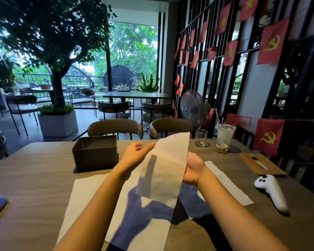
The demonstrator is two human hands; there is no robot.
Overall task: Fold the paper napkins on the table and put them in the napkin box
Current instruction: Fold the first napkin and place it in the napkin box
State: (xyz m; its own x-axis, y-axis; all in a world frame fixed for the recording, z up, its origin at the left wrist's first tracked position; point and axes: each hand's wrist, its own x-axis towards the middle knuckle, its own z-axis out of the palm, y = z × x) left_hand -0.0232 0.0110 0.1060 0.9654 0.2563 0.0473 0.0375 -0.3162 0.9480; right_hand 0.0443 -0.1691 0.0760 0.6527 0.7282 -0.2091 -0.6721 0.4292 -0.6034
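Head view: napkin box (95,153) looks empty. Your right hand (193,168) pinches one lifted napkin (163,171); left hand (137,153) fingers apart. Flat napkins (91,200) remain unfolded.

No legible text, brand or number anywhere in view. Emblems only: red flags (273,41) strung on the right-hand screen carry either a yellow star or a yellow hammer and sickle; a lower flag (267,136) beside the worktop (34,169) shows the hammer and sickle too. Badge at the hub of the fan (192,108) too small to read
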